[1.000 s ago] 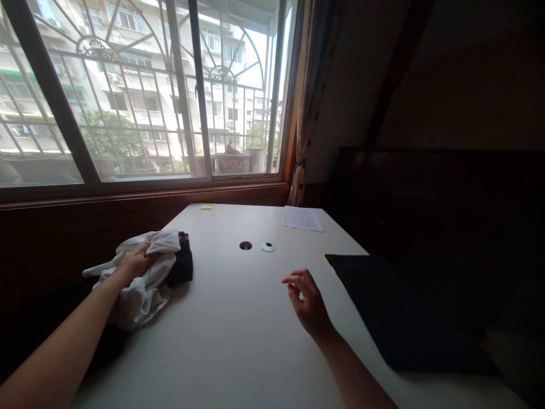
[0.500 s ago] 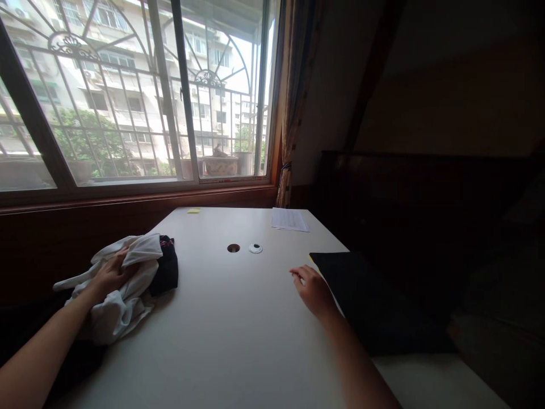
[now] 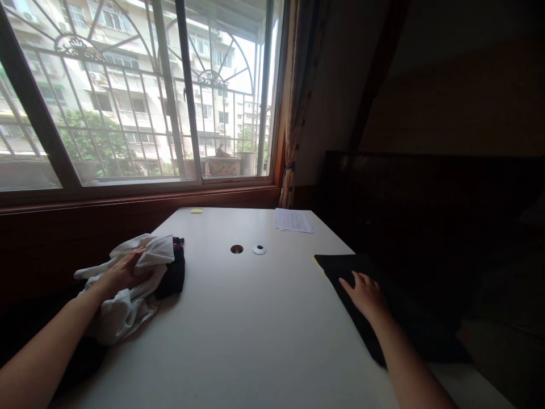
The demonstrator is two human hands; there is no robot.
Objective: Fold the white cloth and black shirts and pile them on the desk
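Along the left edge of the worktop (image 3: 255, 329), your left hand (image 3: 121, 277) lies on bunched white cloth (image 3: 156, 251), grip unclear; by the right edge, your right hand (image 3: 367, 298) is loosely spread over dark fabric (image 3: 340, 264).

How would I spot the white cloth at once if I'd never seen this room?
Below the big barred window stands a white table. At its left edge, the person's left hand rests on a crumpled heap. The white cloth is the pale, wrinkled part, unlike the black fabric showing along its right side.
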